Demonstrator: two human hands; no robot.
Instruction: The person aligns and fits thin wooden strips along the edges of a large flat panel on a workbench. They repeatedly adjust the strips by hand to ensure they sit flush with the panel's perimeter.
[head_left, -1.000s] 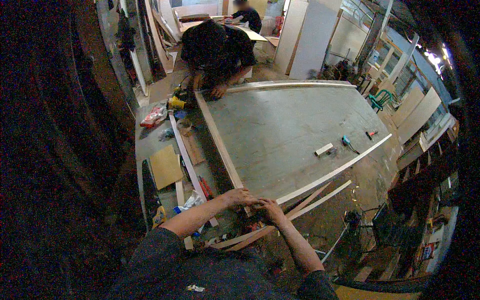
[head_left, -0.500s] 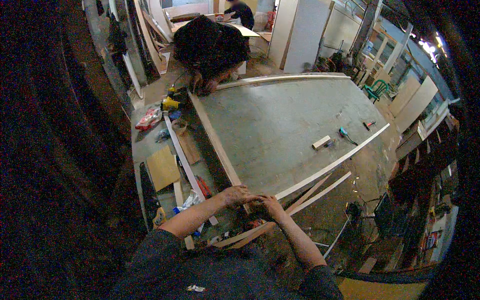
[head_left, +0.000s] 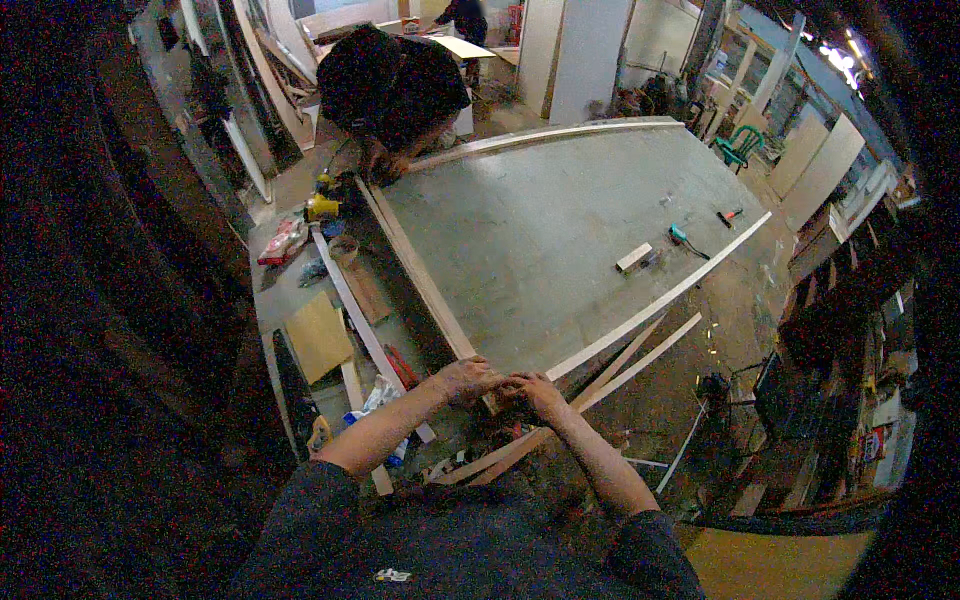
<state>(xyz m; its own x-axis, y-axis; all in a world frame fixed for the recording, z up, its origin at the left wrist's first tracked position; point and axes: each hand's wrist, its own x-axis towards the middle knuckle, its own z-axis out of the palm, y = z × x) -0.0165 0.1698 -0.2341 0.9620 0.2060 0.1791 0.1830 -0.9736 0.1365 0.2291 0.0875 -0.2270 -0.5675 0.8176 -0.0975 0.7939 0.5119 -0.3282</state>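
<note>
Both my hands meet at the near corner of a large frame of wooden strips on a grey worktable (head_left: pixel 560 250). My left hand (head_left: pixel 468 380) is closed over the near end of the left wooden strip (head_left: pixel 430 295). Right beside it, my right hand (head_left: pixel 537 394) has its fingers curled round the corner, where the near-right wooden strip (head_left: pixel 660 298) ends. The joint itself is hidden under my fingers. At the left strip's far end, a co-worker in dark clothing (head_left: pixel 390 85) bends over the other corner, hands close to the wood.
A small wood block (head_left: pixel 633 257), a teal power tool (head_left: pixel 688 240) and a red-and-black hand tool (head_left: pixel 729 217) lie inside the frame. On the left are a yellow tool (head_left: pixel 321 207), a plywood piece (head_left: pixel 318 337) and plastic bags. Loose strips (head_left: pixel 640 362) lie by my right forearm.
The whole view has shifted slightly, so the scene sits a little higher and further left. My hands stay at the same corner, and the co-worker remains bent over the far one.
</note>
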